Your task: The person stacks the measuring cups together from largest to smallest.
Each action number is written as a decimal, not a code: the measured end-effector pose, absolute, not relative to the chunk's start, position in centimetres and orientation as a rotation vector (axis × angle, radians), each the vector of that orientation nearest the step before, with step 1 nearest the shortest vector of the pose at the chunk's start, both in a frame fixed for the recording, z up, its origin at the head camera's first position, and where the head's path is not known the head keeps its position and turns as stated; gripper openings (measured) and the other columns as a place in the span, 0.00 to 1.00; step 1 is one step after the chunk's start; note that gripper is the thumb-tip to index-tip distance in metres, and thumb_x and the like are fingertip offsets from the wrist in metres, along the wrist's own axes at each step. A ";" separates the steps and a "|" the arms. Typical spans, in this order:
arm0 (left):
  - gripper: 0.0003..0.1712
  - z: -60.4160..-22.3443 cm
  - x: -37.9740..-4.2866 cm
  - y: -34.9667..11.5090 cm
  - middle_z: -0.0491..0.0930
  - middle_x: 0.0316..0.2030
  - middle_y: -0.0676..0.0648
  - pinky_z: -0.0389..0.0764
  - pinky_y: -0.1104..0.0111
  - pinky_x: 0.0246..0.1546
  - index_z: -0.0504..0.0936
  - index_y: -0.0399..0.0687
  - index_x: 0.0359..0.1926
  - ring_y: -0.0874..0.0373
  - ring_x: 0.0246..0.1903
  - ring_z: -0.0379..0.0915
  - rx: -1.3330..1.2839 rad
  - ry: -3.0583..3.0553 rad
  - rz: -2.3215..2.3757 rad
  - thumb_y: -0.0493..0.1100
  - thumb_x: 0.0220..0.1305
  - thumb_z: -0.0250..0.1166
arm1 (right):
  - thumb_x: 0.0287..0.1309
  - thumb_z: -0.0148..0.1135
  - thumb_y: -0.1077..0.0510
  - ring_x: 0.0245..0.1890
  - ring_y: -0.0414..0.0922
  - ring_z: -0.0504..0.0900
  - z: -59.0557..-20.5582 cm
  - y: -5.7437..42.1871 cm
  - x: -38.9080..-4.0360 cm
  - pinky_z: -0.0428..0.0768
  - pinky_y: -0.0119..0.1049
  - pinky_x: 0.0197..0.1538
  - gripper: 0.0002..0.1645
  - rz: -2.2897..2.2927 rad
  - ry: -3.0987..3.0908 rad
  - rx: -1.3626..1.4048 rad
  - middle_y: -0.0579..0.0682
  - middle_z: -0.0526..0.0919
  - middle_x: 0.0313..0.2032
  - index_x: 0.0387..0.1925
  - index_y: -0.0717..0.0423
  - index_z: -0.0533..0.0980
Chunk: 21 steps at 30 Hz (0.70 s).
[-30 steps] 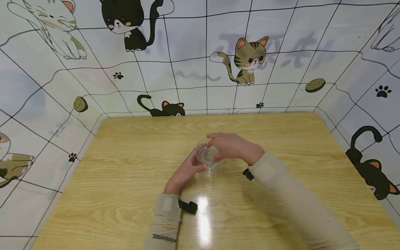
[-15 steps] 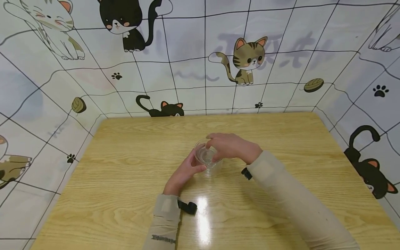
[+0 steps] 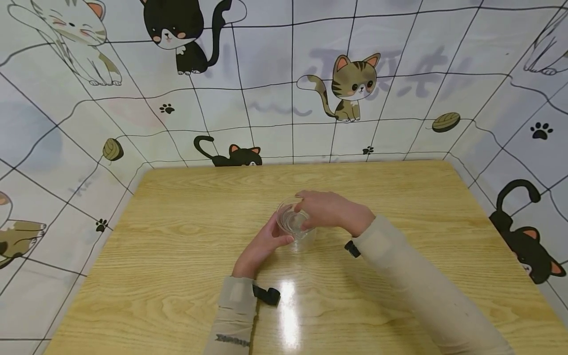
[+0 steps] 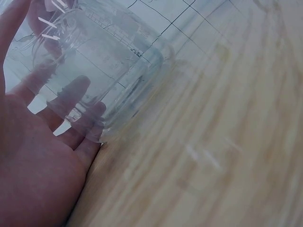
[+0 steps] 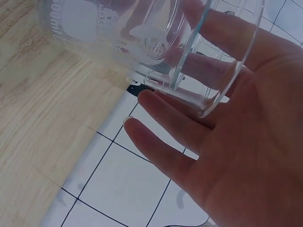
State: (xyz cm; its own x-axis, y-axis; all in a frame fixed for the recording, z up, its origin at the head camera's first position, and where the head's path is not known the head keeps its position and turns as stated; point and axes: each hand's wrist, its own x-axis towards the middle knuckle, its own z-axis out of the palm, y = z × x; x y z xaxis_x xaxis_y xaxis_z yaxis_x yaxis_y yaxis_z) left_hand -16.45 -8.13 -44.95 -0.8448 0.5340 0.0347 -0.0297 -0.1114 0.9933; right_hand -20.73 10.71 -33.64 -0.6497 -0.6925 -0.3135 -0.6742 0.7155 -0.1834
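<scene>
A clear glass beaker (image 3: 306,240) with white printed markings stands on the table (image 3: 177,236), near its middle. My left hand (image 3: 266,241) holds its left side, thumb at the front and fingers seen through the glass in the left wrist view. A smaller clear beaker (image 5: 163,42) is nested inside it, its rim sticking out above the larger rim in the right wrist view. From above, my right hand (image 3: 330,209) grips the smaller beaker near that rim. Its ring and little fingers extend past the glass. Seen from the head, the rims look like concentric circles.
White tiled-pattern sheets with printed cats (image 3: 355,88) enclose the table at the back and both sides. A bright light reflection (image 3: 289,315) lies on the wood in front of the hands. Dark wrist camera mounts (image 3: 267,295) sit under the sleeves.
Hands and beakers keep practically the same place and grip; only a slight shift of the whole head view shows.
</scene>
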 end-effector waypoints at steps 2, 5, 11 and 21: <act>0.45 -45.0 -16.5 -8.1 0.55 0.64 0.51 0.57 0.63 0.59 0.48 0.56 0.68 0.56 0.62 0.53 0.560 1.788 2.011 0.45 0.55 0.64 | 0.53 0.60 0.46 0.59 0.50 0.64 -33.6 10.9 -20.6 0.72 0.45 0.50 0.25 -0.063 2.559 -1.077 0.57 0.60 0.62 0.51 0.53 0.74; 0.44 -45.0 -16.5 -8.0 0.55 0.64 0.51 0.57 0.63 0.59 0.48 0.55 0.68 0.57 0.62 0.53 0.567 1.806 2.006 0.44 0.55 0.64 | 0.55 0.58 0.47 0.58 0.51 0.64 -33.6 11.1 -20.6 0.71 0.46 0.50 0.24 -0.070 2.558 -1.095 0.58 0.59 0.62 0.51 0.53 0.74; 0.44 -45.2 -16.5 -8.0 0.55 0.64 0.52 0.56 0.62 0.59 0.48 0.55 0.68 0.58 0.62 0.53 0.557 1.816 1.992 0.43 0.55 0.64 | 0.57 0.56 0.47 0.59 0.51 0.63 -33.8 11.3 -20.6 0.70 0.46 0.51 0.23 -0.082 2.555 -1.096 0.58 0.58 0.62 0.52 0.53 0.73; 0.44 -45.1 -16.6 -8.0 0.56 0.63 0.49 0.59 0.62 0.58 0.48 0.56 0.68 0.56 0.61 0.55 0.566 1.816 1.994 0.44 0.55 0.64 | 0.57 0.55 0.46 0.59 0.52 0.63 -34.0 11.3 -20.5 0.71 0.47 0.50 0.24 -0.088 2.561 -1.094 0.58 0.57 0.63 0.53 0.51 0.73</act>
State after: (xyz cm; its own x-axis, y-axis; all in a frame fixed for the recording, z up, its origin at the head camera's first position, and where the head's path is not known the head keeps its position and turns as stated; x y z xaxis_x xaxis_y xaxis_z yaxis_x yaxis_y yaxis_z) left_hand -16.55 -8.00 -45.13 -0.8452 0.5332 0.0381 -0.0115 -0.0895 0.9959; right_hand -20.54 11.27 -33.98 -0.6388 -0.7102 -0.2959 -0.6882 0.6994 -0.1929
